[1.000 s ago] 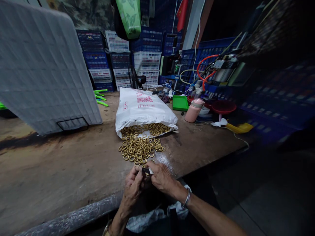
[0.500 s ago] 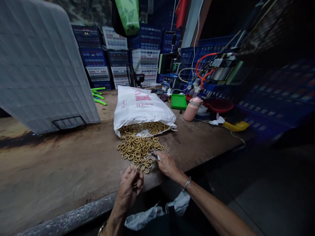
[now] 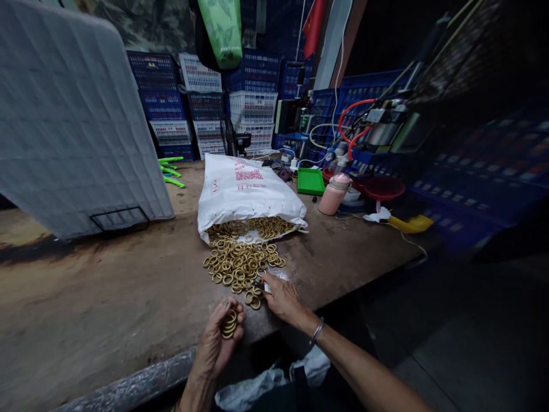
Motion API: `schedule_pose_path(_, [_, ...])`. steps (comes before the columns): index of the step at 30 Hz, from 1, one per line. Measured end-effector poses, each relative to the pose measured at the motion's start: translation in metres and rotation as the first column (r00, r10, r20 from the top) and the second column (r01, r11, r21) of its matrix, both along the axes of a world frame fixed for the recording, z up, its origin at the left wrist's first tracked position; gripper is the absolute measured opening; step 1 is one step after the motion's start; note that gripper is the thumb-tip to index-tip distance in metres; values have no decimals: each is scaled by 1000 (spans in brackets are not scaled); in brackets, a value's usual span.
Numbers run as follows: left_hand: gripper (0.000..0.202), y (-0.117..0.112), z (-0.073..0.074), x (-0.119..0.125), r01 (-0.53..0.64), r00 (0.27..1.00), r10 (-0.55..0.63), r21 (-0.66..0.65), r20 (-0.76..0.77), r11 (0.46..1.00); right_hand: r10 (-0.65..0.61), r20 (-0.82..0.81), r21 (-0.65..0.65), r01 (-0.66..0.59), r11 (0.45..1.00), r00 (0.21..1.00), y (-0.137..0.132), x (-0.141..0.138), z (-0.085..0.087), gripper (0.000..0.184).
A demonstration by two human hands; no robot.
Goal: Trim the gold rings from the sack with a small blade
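Several brass-coloured rings (image 3: 229, 325) are stacked in my left hand (image 3: 214, 337), its fingers curled round them close to the table's front edge. My right hand (image 3: 282, 298) grips a small tool with a dark, narrow end (image 3: 258, 285); the rest of it is mostly covered by the fingers, so its kind is unclear. That dark end points left, at the near side of a loose heap of brass-coloured rings (image 3: 238, 264). Behind the heap lies a white sack (image 3: 253, 197) with red print, its mouth facing me and more rings inside.
A large pale ribbed panel (image 3: 81, 126) stands at left on the wooden table (image 3: 128, 297). To the right are a green tray (image 3: 311, 181), a pink bottle (image 3: 333, 197) and a red dish (image 3: 383, 187). Stacked crates (image 3: 253, 106) line the back.
My left hand has turned, so the rings in it now show. My right hand has shifted slightly left and down with the tool, over the near rings.
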State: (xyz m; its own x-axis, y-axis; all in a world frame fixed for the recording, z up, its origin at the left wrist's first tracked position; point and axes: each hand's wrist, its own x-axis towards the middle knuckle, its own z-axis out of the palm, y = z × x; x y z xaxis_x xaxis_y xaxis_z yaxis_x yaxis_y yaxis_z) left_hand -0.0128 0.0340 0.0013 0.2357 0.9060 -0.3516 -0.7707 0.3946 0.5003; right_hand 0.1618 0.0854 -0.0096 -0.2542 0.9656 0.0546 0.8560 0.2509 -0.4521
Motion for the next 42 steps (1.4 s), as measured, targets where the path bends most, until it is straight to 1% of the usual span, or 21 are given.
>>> schedule_pose_path(2, [13,1,-3,2,-4,1000,4,-19,-2,1000,-2,-18,5,2,1000,1000,0,1,0,21])
schedule_pose_path(4, [15,1,-4,6,-20,999,19,-28,-51,999,-16,-60,13,17,1000,998,1,1,0,22])
schedule_pose_path(7, [23,0,-2,14,-46,986,41,-25,-159,999,-65,-225,0,67,998,972,3,0,2,15])
schedule_pose_path(8, [25,0,-1,17,-54,980,49,-18,-193,998,-85,-309,-22,83,996,947,4,-2,3,12])
schedule_pose_path(10, [30,0,3,23,-66,965,65,2,-254,998,-120,-494,-103,79,992,861,4,-6,6,17])
schedule_pose_path(13, [40,0,7,30,-75,945,86,47,-317,996,-164,-703,-247,-21,969,692,-2,-15,11,21])
schedule_pose_path(15, [40,1,9,34,-77,933,99,75,-345,994,-190,-773,-305,-92,948,606,-8,-23,12,21])
schedule_pose_path(17, [34,1,9,36,-77,918,111,104,-380,992,-202,-803,-327,-131,936,561,-13,-29,11,21])
schedule_pose_path(18, [32,1,8,36,-79,909,120,117,-400,990,-200,-807,-326,-137,935,555,-15,-30,11,21])
schedule_pose_path(20, [30,2,6,35,-84,882,133,125,-453,989,-166,-790,-298,-133,945,590,-17,-32,13,22])
schedule_pose_path(22, [29,2,3,32,-107,832,164,137,-530,985,-116,-736,-253,-112,961,667,-17,-30,18,23])
schedule_pose_path(25, [23,4,-1,26,-156,696,300,270,-653,950,-58,-617,-192,-79,978,785,-17,-27,29,22])
schedule_pose_path(28, [8,3,-3,21,-94,575,401,429,-713,898,54,-495,-86,-111,990,867,-17,-25,39,20])
schedule_pose_path(29, [3,3,-3,20,-69,554,410,450,-725,890,88,-452,-60,-129,990,888,-17,-26,40,19])
schedule_pose_path(31, [5,2,-1,19,-43,538,413,465,-735,884,101,-388,-57,-133,989,916,-17,-27,40,20])
schedule_pose_path(33, [6,2,3,20,-37,555,409,470,-724,882,69,-362,-76,-103,992,930,-16,-29,38,23])
schedule_pose_path(35, [7,2,5,21,-24,604,372,451,-705,892,34,-358,-86,-69,994,933,-15,-31,35,25])
schedule_pose_path(37, [16,2,5,23,-19,678,269,350,-684,937,4,-375,-99,-44,994,927,-13,-31,33,28])
schedule_pose_path(39, [27,2,4,24,-3,751,130,194,-647,981,-25,-406,-123,-28,992,914,-13,-31,32,31])
schedule_pose_path(40, [31,2,3,24,11,781,73,131,-621,991,-32,-424,-139,-30,990,905,-13,-31,33,31])
schedule_pose_path(42, [35,1,3,24,42,824,14,85,-566,995,-32,-457,-156,-45,987,889,-13,-31,33,33])
